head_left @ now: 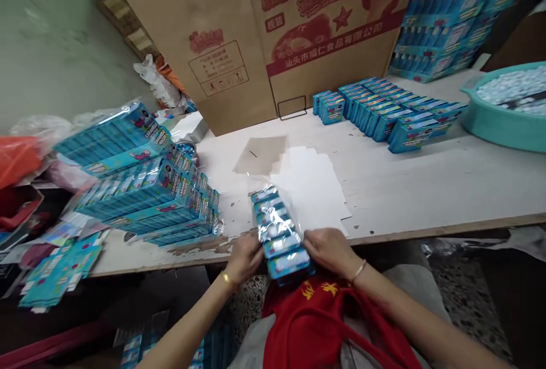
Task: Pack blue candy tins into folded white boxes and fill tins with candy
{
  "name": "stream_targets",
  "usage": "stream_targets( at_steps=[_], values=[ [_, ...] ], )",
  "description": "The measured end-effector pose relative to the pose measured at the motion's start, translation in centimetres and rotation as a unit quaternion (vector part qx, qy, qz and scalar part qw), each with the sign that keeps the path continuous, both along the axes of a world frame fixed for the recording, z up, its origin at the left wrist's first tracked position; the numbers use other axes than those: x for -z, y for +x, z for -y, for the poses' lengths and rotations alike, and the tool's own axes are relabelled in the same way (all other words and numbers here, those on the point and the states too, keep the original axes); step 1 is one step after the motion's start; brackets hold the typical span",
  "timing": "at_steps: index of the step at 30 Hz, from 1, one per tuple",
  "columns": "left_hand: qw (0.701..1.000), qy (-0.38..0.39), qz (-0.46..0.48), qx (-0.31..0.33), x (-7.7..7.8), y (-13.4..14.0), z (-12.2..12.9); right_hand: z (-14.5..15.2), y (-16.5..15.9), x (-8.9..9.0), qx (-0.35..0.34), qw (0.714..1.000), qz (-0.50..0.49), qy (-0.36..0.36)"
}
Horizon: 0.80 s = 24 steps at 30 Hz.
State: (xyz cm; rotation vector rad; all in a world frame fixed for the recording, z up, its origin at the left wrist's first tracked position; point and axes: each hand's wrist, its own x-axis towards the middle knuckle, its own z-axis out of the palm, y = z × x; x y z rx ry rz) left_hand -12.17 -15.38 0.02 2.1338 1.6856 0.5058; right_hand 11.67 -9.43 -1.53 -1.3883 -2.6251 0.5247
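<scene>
A row of several small blue candy boxes (277,232) in a clear plastic bag lies tilted at the table's front edge, near end over my lap. My left hand (244,258) is closed at the left side of this bagged row, apparently gripping the plastic. On the right side, my right hand (330,251) is closed too, fingers pinching the bag's edge. The fingertips of both hands are partly hidden. Just beyond the row, white cardboard sheets (315,181) and a clear plastic sheet (262,154) lie on the table.
Wrapped packs of blue boxes (149,187) are stacked at the left. Loose blue boxes (379,108) stand in rows at the back right, near a teal basin (503,113) of small wrapped pieces. A large carton (239,33) stands behind, with more stacked packs (443,22) at right.
</scene>
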Motion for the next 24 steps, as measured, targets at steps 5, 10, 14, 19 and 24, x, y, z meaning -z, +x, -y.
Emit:
stream_targets(
  at_steps=[5,10,14,19,24],
  values=[
    [0.998,-0.033,0.052,0.004,0.5,3.9,-5.7,-7.6,4.1,0.1,0.046,0.999,0.008,-0.002],
    [0.971,0.122,0.155,-0.138,-3.8,1.5,-11.4,-9.1,5.9,0.5,0.024,0.999,-0.041,0.015],
    [0.934,0.08,0.307,-0.164,-5.1,0.3,-16.7,-8.6,5.5,1.0,0.0,0.997,-0.079,0.027],
    [0.899,0.04,0.389,-0.197,-2.8,-0.3,-22.4,-7.6,5.2,1.3,0.003,0.994,-0.105,0.042],
    [0.848,0.085,0.404,-0.332,-1.2,-2.4,-23.4,-4.1,4.7,2.2,0.04,0.98,-0.172,0.087]
  ],
)
